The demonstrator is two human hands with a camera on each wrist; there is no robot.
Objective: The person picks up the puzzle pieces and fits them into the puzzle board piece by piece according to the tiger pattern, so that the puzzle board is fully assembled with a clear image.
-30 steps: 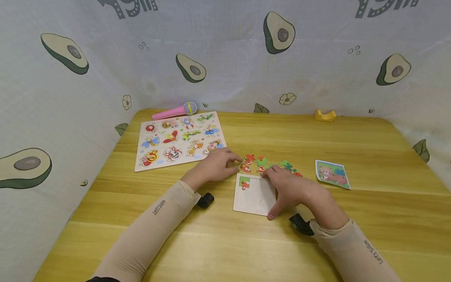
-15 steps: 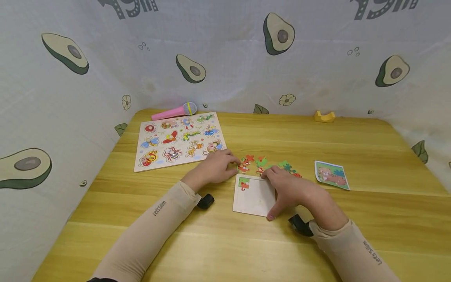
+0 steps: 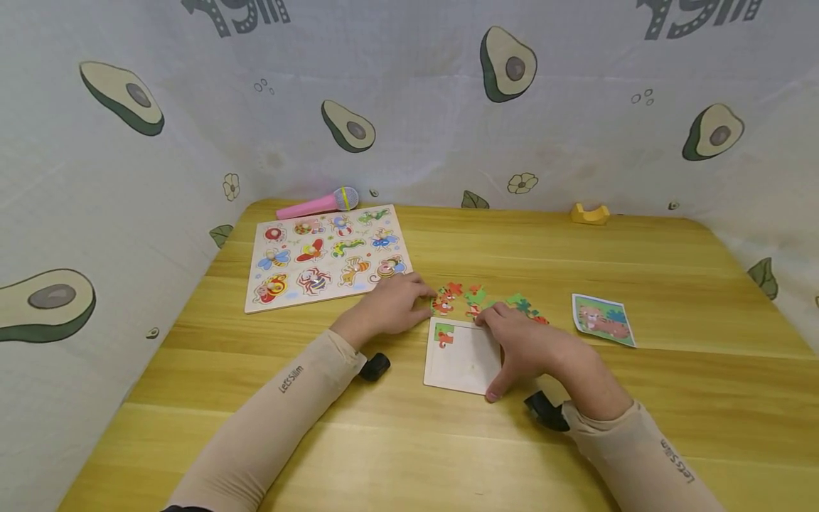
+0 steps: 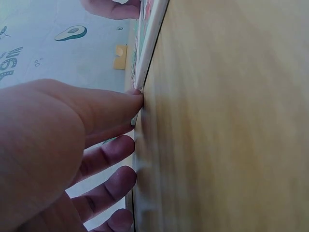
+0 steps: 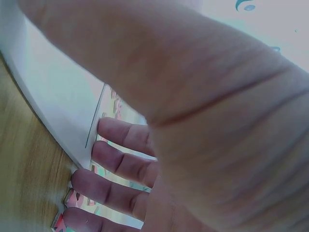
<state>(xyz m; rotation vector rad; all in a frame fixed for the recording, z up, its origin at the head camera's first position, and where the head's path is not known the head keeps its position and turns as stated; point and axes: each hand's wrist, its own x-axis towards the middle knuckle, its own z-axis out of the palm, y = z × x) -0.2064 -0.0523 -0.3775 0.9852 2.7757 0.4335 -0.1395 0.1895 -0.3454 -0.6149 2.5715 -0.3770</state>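
A square wooden puzzle board (image 3: 463, 359) lies on the table, with one green-and-red jigsaw piece (image 3: 443, 334) in its upper left corner. My right hand (image 3: 527, 345) grips the board across its right side, thumb at the near edge and a finger at the far edge. Loose jigsaw pieces (image 3: 451, 290) in green, red and orange lie just beyond the board, some partly hidden by the right hand. My left hand (image 3: 397, 302) rests at the board's far left corner, thumb and forefinger tips beside an orange piece. In the left wrist view, the thumb (image 4: 116, 106) touches the board's corner.
A peg puzzle (image 3: 329, 259) with insect pictures lies at the back left, behind my left hand. A pink toy microphone (image 3: 316, 204) stretches along its far edge. To the right are a tiger picture card (image 3: 603, 318) and, farther back, a yellow block (image 3: 589, 212).
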